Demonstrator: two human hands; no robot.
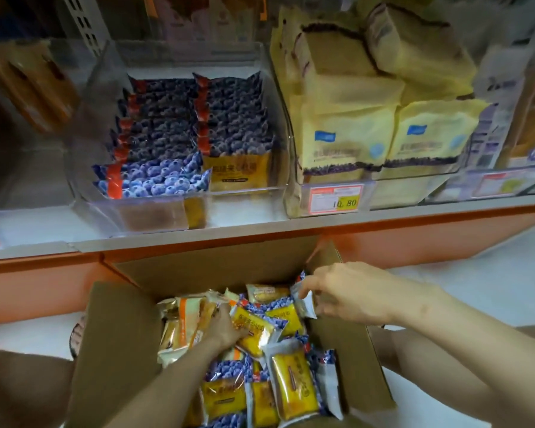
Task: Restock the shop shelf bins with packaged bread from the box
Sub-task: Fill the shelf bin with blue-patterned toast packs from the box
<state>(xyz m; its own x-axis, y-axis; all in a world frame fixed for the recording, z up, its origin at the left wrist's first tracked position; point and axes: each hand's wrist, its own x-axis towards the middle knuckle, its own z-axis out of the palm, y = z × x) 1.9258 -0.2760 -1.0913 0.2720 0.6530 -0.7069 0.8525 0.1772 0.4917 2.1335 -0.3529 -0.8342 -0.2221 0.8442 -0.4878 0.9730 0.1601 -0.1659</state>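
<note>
An open cardboard box (198, 267) on the floor holds several blueberry-print bread packets (292, 384) and some pale orange-striped packets (179, 325). My left hand (224, 330) reaches into the box's middle and grips a yellow-windowed blueberry packet (254, 330). My right hand (343, 291) hovers at the box's far right corner, pinching the silvery edge of another packet (305, 299). On the shelf above, a clear plastic bin (179, 208) holds two rows of the same blueberry packets (164, 180), standing upright.
A second clear bin (294, 193) to the right holds pale yellow bread bags with a 10.80 price tag (335, 199). More bagged goods flank both bins. The grey shelf edge (260, 233) and orange base panel (430, 242) run behind the box. White floor lies to the right.
</note>
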